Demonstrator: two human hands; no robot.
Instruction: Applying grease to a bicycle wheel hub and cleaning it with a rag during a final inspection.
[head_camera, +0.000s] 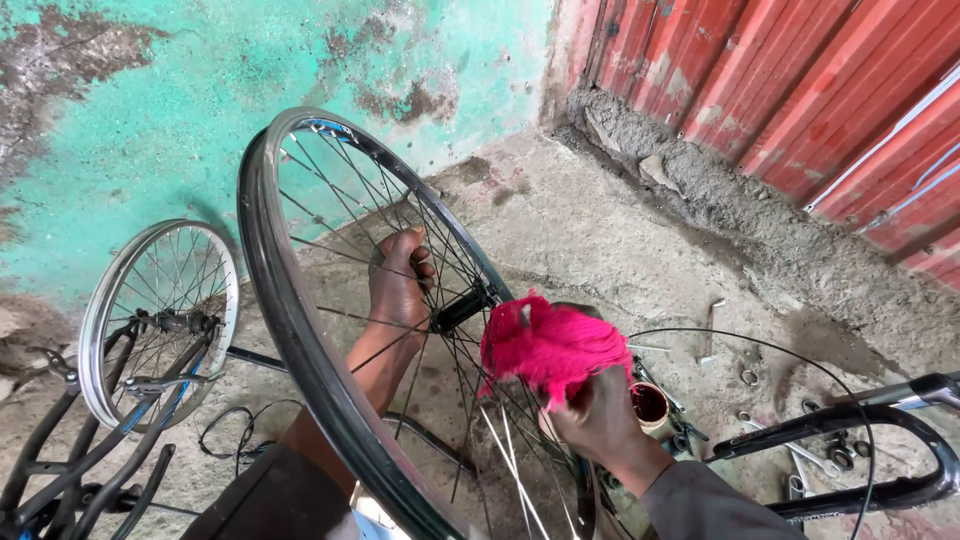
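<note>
A bare black bicycle wheel (290, 330) with thin spokes stands upright in front of me. My left hand (400, 285) reaches through the spokes and grips the far end of the wheel's hub (462, 308). My right hand (600, 420) holds a bright pink bundle of rag or yarn (550, 350) pressed against the near side of the hub. A small open tin with dark red grease (652, 405) sits on the ground just right of my right hand.
A bicycle frame with a silver-rimmed wheel (150, 320) lies at the left. Black handlebars (860, 450) and a thin cable (760, 345) lie at the right. Spanners, nuts and small parts (790, 440) are scattered on the concrete floor. A teal wall and a red corrugated wall (800, 80) stand behind.
</note>
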